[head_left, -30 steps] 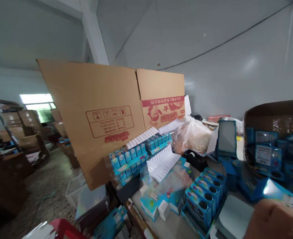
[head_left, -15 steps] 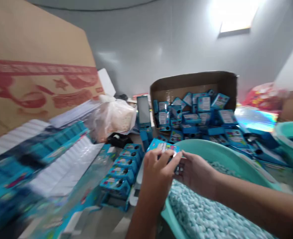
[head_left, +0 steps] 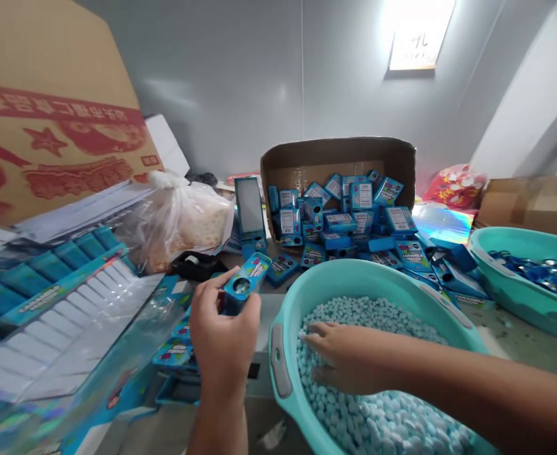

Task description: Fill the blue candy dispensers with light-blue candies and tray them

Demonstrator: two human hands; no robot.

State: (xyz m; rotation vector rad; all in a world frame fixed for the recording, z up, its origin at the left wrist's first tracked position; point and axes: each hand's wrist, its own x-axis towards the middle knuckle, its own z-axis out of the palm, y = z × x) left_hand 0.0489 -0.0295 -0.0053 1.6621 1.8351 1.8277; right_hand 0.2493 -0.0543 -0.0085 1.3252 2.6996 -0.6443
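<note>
My left hand (head_left: 224, 335) grips a small blue candy box (head_left: 249, 281), tilted, with a round opening in its printed face. Pale blue candies (head_left: 401, 417) fill much of a turquoise basin (head_left: 288, 316) just to the right. Down among those candies is my right hand (head_left: 349, 357), its fingers apart and their tips partly buried; I make out nothing held in it. Several more printed blue boxes (head_left: 174, 351) stand in a row beside and behind my left wrist, partly hidden by it.
Behind the basin a brown carton (head_left: 338, 151) lies with blue boxes spilling out. At right stands another turquoise basin (head_left: 520, 297) with shiny blue pieces. Display trays (head_left: 70, 328), a bagged bundle (head_left: 184, 221), a black tape dispenser (head_left: 197, 265) and a large carton (head_left: 60, 101) are on the left.
My hands have parted. The left has moved left with the blue box, which now shows its round opening; the right has left the box and gone down into the candies. The view has turned right.
</note>
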